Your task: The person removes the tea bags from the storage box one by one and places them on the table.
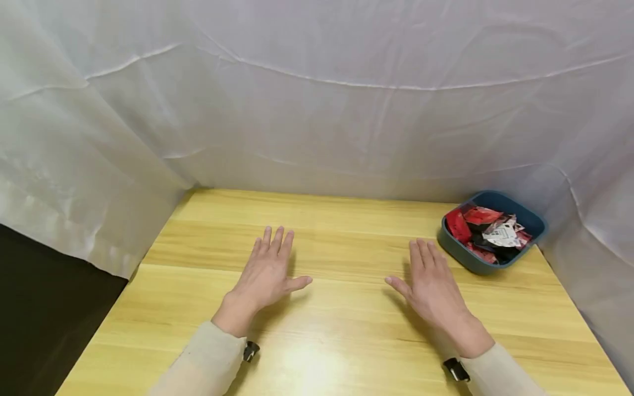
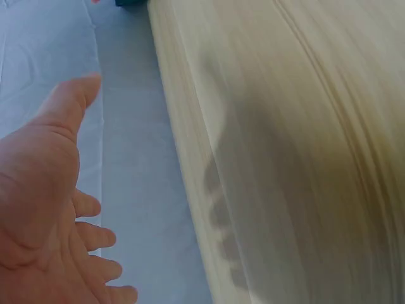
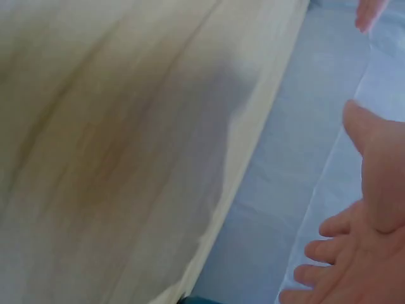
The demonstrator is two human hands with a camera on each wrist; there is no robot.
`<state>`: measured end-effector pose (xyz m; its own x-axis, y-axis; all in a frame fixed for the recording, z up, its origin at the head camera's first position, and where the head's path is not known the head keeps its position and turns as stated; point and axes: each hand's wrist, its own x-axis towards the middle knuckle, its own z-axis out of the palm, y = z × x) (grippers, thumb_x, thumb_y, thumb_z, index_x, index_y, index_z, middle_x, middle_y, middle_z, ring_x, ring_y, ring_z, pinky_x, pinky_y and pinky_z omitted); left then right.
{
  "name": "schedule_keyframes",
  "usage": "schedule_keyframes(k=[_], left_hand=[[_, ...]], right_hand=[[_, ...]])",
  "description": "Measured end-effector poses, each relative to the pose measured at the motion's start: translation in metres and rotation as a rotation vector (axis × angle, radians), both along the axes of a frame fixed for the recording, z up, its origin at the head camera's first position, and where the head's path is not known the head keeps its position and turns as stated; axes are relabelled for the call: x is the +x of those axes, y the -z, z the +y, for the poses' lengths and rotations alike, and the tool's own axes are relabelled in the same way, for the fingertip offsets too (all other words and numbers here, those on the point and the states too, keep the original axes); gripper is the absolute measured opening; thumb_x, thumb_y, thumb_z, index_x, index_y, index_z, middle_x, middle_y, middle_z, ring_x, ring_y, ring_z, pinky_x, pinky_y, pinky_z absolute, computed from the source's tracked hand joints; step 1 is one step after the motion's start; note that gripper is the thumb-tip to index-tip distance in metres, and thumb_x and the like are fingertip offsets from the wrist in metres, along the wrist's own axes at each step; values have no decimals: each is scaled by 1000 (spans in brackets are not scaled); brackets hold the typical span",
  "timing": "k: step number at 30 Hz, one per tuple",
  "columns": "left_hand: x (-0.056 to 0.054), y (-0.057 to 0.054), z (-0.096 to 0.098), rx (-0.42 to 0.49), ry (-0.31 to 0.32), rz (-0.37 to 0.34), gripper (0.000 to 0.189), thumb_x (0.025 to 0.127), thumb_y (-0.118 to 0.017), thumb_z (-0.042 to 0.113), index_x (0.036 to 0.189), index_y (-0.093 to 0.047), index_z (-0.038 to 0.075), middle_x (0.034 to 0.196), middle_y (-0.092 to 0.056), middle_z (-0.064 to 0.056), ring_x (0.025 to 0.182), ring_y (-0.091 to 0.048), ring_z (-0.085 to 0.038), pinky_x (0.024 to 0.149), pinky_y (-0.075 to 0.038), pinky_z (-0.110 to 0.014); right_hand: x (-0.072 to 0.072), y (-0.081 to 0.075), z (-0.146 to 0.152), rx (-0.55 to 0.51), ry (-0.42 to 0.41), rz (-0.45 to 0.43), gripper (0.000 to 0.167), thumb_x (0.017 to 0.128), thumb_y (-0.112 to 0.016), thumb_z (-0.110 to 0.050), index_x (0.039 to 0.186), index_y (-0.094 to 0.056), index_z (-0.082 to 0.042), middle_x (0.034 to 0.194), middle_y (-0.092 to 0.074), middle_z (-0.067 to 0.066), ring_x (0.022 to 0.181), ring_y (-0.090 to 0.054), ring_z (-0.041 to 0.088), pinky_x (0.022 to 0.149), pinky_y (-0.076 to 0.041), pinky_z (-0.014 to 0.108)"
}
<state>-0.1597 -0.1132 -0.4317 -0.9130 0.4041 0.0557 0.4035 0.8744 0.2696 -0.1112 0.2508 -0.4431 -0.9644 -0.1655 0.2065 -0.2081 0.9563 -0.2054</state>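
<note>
In the head view my left hand [image 1: 264,275] is held over the left half of the wooden table [image 1: 342,330], fingers straight and thumb spread towards the middle. My right hand [image 1: 432,286] mirrors it on the right, palm down, also with straight fingers and nothing held. Close beyond the right fingertips stands a dark blue bin [image 1: 460,254] with rounded corners. Inside it lie several crumpled packets, among them a red packet [image 1: 458,225] and a white one [image 1: 502,234]. Both wrist views show empty palms, the left palm [image 2: 38,209] and the right palm [image 3: 373,253], above their shadows.
Pale cloth [image 1: 317,121] hangs behind the table and along both sides. A black surface [image 1: 44,308] lies beyond the table's left edge. The bin stands at the back right corner, near the cloth. Small dark devices show at both wrists.
</note>
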Motion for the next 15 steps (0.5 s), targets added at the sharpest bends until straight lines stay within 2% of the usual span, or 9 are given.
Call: schedule_keyframes(k=[3, 7, 11, 15], left_hand=[[-4, 0, 11, 32, 30, -18, 108, 95, -64, 68, 167, -20, 1, 173, -18, -26, 161, -9, -47, 131, -14, -57], [-10, 0, 27, 83, 70, -30, 101, 100, -62, 62, 167, -21, 0, 172, -21, -26, 161, -13, -46, 132, -13, -51], [-14, 1, 43, 132, 93, -66, 97, 101, -61, 60, 168, -20, 4, 173, -21, -22, 162, -13, -42, 132, -13, -49], [-15, -1, 57, 168, 108, -102, 93, 102, -62, 56, 169, -19, 8, 175, -20, -18, 164, -11, -36, 133, -13, -49]], right_hand=[[-1, -5, 11, -76, 26, 29, 97, 100, -68, -52, 160, -27, 12, 163, -31, 38, 152, -28, 56, 119, -31, 70], [0, -12, 28, -172, 88, 74, 91, 102, -69, -45, 160, -27, 11, 163, -30, 37, 151, -29, 56, 117, -31, 72], [-1, -16, 45, -205, 135, 145, 88, 101, -72, -38, 158, -30, 13, 161, -32, 39, 147, -31, 58, 116, -31, 73], [-5, -18, 59, -229, 176, 173, 88, 100, -73, -36, 157, -30, 15, 160, -32, 40, 146, -30, 60, 116, -29, 74]])
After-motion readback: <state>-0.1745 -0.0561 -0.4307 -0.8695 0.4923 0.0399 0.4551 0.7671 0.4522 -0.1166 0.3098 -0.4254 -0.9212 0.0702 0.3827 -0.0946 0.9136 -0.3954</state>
